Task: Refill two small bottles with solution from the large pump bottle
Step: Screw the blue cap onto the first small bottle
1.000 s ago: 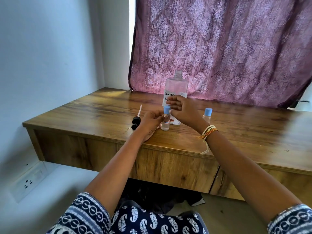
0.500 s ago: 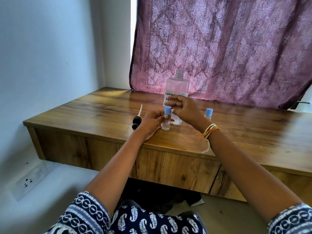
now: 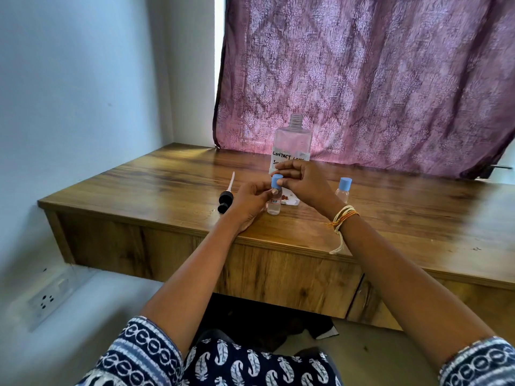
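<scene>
A small clear bottle [image 3: 273, 208] stands on the wooden desk [image 3: 167, 188] with a blue cap [image 3: 276, 181] on top. My left hand [image 3: 249, 201] grips the bottle's body from the left. My right hand [image 3: 302, 181] pinches the blue cap from the right. Behind them stands the large clear bottle [image 3: 292, 140], its neck open with no pump, bearing a handwritten label. Its black pump head with white tube [image 3: 226, 197] lies on the desk to the left. A second small bottle with a blue cap [image 3: 343, 189] stands to the right of my right hand.
A purple patterned curtain [image 3: 362, 79] hangs right behind the desk. A wall [image 3: 83, 93] closes off the left side, with a power socket [image 3: 46, 299] low down. The desk's front edge runs under my forearms.
My right hand's fingers have shifted around the blue cap, from over it to pinching it. The small bottle and my left hand have stayed in place.
</scene>
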The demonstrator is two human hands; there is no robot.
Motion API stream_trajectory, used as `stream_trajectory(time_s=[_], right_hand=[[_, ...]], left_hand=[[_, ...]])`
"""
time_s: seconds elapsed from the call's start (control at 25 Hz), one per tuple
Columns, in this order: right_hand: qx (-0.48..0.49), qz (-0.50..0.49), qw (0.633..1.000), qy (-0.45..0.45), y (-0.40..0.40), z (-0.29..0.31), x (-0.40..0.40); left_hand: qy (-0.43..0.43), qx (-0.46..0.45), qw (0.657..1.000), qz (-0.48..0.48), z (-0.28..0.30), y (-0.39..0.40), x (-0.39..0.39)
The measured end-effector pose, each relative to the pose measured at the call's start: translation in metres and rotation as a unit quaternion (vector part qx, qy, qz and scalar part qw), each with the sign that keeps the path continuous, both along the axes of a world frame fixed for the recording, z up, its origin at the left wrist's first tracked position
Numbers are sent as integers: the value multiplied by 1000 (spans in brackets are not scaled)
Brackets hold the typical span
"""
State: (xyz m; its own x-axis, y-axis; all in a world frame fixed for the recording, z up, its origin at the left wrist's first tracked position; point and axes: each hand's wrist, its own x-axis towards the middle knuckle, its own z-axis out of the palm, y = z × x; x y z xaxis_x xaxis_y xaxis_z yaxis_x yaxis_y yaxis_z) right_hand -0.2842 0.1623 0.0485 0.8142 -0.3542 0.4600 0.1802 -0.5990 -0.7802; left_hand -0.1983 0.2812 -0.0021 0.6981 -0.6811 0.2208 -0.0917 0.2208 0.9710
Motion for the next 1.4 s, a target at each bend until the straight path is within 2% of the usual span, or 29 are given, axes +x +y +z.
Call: stream_trajectory(time_s=[0.48,0.68,0.88,1.04,1.2,1.4], right_hand=[[7,-38,999,-27,0,-17,-2],[-68,-76,994,26,2,-35,-6],[-72,-104,992,14,5,-42,-16],[-76,-137,988,-9,-5,-46,-30],[-84,-188,978,-9,-22,-48,-42],[-82,-224,971,4,-33,-48,-40]], left_hand=[[-67,30,997,29,-1,1,-5],[-96,33,995,24,-2,2,-6],[-105,42,993,35,-2,1,-10],[-180,80,980,28,-2,-2,-13],[-293,156,942,50,-2,-4,-13],[-331,173,926,51,-2,-2,-16]])
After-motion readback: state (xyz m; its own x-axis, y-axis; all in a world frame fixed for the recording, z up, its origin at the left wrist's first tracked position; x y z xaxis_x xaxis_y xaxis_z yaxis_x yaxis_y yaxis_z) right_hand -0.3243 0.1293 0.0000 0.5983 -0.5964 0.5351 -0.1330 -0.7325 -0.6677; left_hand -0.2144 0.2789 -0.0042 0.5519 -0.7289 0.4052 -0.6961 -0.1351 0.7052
